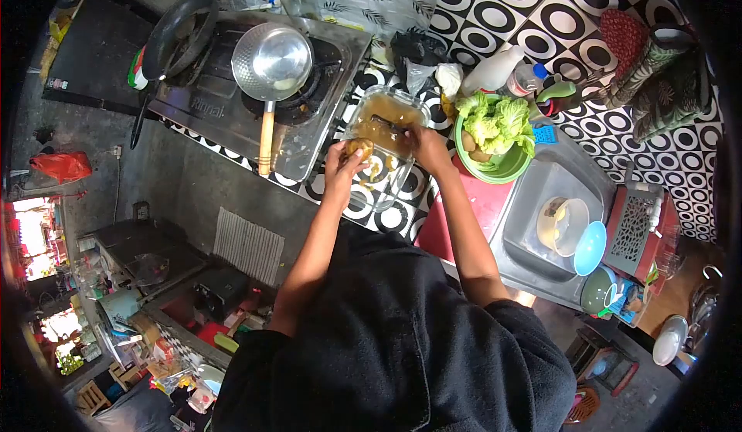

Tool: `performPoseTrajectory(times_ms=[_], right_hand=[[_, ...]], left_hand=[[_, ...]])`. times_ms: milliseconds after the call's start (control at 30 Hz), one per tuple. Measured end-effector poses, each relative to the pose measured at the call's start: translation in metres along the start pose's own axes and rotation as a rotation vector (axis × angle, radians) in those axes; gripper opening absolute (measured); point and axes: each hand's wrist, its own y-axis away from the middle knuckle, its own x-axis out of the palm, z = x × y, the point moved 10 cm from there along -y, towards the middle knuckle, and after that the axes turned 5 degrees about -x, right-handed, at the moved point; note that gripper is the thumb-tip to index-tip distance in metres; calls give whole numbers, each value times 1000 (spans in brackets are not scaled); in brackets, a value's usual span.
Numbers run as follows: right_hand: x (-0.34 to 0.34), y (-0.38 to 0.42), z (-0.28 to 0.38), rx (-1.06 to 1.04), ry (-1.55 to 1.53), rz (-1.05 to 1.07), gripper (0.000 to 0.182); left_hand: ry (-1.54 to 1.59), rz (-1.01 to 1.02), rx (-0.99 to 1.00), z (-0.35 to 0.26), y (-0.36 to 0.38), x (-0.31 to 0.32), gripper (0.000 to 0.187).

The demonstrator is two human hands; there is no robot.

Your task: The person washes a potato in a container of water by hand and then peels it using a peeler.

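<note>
A clear container (424, 107) with brownish water and peel-like scraps stands on the patterned counter in front of me. My left hand (340, 175) is closed around a brown, roundish potato-like item (359, 149) at the container's left side. Over its right side, my right hand (427, 151) grips a dark, slim tool (386, 124), whose exact kind I cannot make out. Just right of that hand sits a green bowl (501, 174) with leafy greens (498, 129) and brown roundish pieces (478, 154).
A saucepan (272, 59) rests on the stove (232, 123) at left, its wooden handle pointing towards me. A red board (471, 206) lies beside the sink (516, 235), which holds a round container (563, 226) and a blue bowl (590, 249). Bottles (493, 70) stand behind.
</note>
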Motion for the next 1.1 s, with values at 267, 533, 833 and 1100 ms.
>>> performPoseTrajectory(times_ms=[267,533,833,1100], right_hand=[[0,1,0,-48,-64,-40,21],[-3,4,-6,-7,-200,-73,21],[-5,2,-7,0,-243,-85,19],[-5,1,-7,14,-227,-99,19]], left_hand=[[-390,175,-143,-4,-9,20,60],[-678,370,-440,20,-45,36,84],[-496,392,-543,31,-58,42,84],[-491,400,-531,31,-56,49,82]])
